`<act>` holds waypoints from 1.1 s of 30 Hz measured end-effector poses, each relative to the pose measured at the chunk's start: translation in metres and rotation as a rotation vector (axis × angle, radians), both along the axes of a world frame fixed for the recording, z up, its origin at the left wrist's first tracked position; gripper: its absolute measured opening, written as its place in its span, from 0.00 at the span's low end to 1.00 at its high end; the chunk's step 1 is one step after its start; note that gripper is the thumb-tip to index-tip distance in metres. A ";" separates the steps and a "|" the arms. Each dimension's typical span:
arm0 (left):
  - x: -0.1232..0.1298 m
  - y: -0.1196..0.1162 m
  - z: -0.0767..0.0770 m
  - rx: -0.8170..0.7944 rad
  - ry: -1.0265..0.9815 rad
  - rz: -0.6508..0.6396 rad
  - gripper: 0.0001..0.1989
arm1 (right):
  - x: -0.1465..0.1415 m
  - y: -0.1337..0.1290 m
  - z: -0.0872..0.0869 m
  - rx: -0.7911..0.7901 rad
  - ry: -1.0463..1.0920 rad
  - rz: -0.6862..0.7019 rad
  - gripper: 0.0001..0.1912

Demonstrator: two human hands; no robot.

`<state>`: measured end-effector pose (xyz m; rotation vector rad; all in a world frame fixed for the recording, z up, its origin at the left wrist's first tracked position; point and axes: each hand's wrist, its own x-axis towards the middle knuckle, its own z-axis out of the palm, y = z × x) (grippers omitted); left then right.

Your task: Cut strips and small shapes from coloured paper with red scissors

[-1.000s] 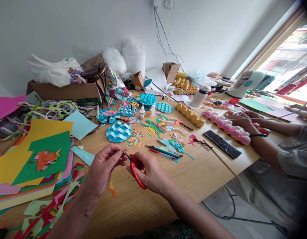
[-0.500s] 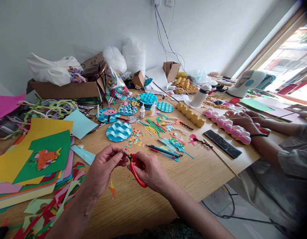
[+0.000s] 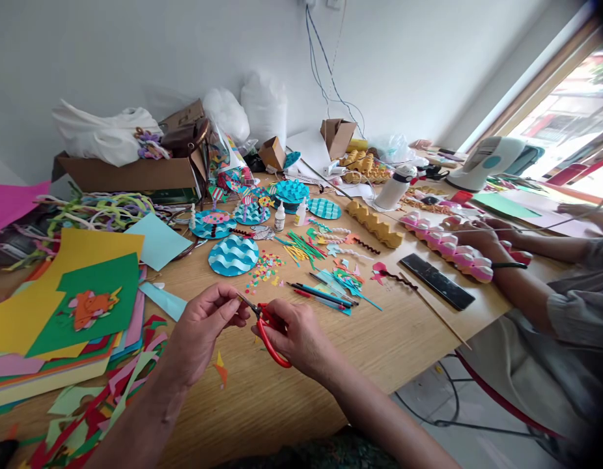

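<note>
Currently, your right grip [image 3: 299, 335] is closed around the red handles of the scissors [image 3: 257, 311], with one handle loop exposed below the fingers. Your left grip [image 3: 204, 332] is closed to a narrow pinch, thumb against index finger. Any small piece between those fingertips is too hidden to identify.

Handling: treat the scissors as light and rigid. The handles appear smooth, probably plastic-coated, and should give secure purchase with little risk of slipping. The dark blades are narrow and rigid; expect their points to be sharp and the most easily damaged part if dropped. Take hold at the handle loops only, fingers seated and thumb opposed. Keep skin off the blade edges. Any thin piece in the left pinch would call for light pressure, since it could crease or tear.

Position: the scissors lie across the gap between your two grips, raised above the table [image 3: 262, 404]. The pivot sits just beyond the right fingers, on the side facing the left grip. The blades point toward the left grip, and their tips are just beside its fingertips; actual contact cannot be confirmed. Beyond both grips lie the paper dots [image 3: 265, 268] and a wavy blue disc [image 3: 232, 256]. Orange and yellow scraps [image 3: 221, 372] lie below the gap, nearer to you than the fingertips.
</note>
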<state>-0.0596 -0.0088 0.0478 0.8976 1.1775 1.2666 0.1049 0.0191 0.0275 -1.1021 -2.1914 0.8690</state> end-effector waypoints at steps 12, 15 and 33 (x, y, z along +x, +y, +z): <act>-0.003 -0.002 -0.002 -0.014 0.009 0.006 0.05 | 0.003 0.000 -0.004 0.008 -0.051 0.006 0.13; -0.006 -0.003 -0.004 -0.018 0.026 0.017 0.05 | 0.005 0.000 -0.005 0.001 -0.083 0.023 0.14; -0.003 0.104 -0.048 0.075 0.830 -0.199 0.05 | 0.046 0.058 -0.071 -0.003 0.145 -0.445 0.14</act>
